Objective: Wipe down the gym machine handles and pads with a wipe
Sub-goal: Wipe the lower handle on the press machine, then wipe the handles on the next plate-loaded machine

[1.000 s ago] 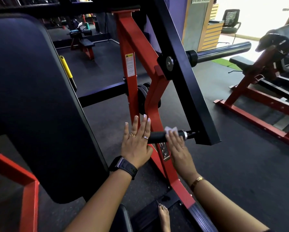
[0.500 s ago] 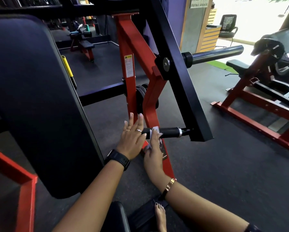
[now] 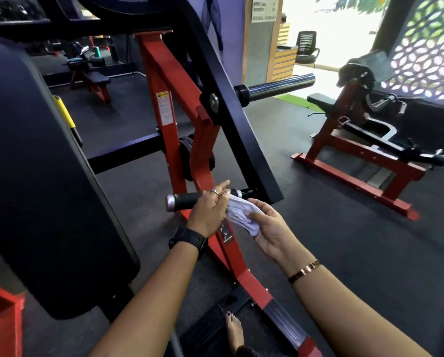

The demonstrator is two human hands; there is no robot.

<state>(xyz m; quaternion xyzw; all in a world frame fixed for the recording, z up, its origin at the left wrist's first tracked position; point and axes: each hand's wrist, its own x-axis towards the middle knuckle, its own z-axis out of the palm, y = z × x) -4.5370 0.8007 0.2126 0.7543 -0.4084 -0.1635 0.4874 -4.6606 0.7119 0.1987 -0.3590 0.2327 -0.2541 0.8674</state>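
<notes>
Left hand (image 3: 210,215) beside upturned right hand (image 3: 271,229)

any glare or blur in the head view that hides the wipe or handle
Head view: the doorway top right is blown out white; the steel sleeve carries a bright streak; the wipe and handle are evenly lit, slightly soft, still readable.

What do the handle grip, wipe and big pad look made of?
Handle grip: matte black, likely rubber or foam, with a shiny metal end cap. Wipe: thin white fabric or paper, crumpled in soft folds. Pad: smooth black upholstery with a faint sheen, probably vinyl.
</notes>
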